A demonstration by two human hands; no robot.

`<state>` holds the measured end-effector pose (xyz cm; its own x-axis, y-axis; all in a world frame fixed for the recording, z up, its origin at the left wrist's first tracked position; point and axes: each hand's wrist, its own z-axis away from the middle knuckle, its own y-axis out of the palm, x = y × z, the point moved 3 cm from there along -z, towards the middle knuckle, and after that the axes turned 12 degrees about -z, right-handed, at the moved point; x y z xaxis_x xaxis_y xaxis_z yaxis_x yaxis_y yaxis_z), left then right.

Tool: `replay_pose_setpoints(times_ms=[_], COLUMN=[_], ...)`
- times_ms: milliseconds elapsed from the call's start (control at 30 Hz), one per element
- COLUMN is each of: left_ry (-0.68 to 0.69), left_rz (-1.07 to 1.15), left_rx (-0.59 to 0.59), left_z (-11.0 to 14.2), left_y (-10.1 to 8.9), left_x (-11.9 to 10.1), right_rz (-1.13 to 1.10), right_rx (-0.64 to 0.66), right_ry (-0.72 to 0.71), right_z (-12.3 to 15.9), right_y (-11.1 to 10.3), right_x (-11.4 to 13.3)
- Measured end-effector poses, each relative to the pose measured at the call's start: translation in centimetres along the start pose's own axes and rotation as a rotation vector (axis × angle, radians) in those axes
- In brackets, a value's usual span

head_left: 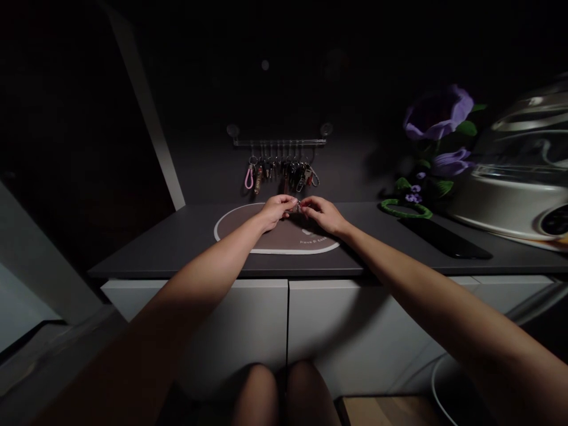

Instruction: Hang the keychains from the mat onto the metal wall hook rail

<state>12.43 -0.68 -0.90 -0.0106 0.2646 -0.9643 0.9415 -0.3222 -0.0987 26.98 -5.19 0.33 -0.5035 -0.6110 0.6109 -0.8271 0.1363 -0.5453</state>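
Both my arms reach forward over a dark countertop (177, 242). My left hand (276, 210) and my right hand (322, 214) meet above an oval brown mat (275, 242) with a white rim. Their fingertips pinch a small metallic thing (299, 206) between them; it is too small and dim to name. Just behind the hands, a rail (279, 142) on the wall carries several keys and key fobs (284, 173), with a pink loop (249, 176) at the left end.
Purple artificial flowers (437, 121) and a green ring (404, 208) stand at the right. Beside them are a flat black object (444, 238) and a large rounded white appliance (519, 171). White cabinet doors (284, 331) lie below the counter. My knees (281, 393) show at the bottom.
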Motion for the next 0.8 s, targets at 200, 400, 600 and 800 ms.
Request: replay_pose_setpoints(times_ms=[200, 400, 600, 800], left_ry=[0.067, 0.085, 0.097, 0.122], left_rz=[0.026, 0.066, 0.111, 0.071], left_rx=[-0.004, -0.001, 0.025, 0.031], left_z=[-0.51, -0.65, -0.25, -0.17], left_y=[-0.13, 0.08, 0.59, 0.73], left_x=[0.39, 0.47, -0.01, -0.05], right_rz=[-0.018, -0.038, -0.059, -0.132], right_rx=[-0.079, -0.150, -0.152, -0.178], right_ry=[-0.099, -0.148, -0.160, -0.104], right_z=[-0.23, -0.14, -0.25, -0.32], right_y=[-0.23, -0.43, -0.49, -0.44], right_x=[-0.36, 0.05, -0.26, -0.70])
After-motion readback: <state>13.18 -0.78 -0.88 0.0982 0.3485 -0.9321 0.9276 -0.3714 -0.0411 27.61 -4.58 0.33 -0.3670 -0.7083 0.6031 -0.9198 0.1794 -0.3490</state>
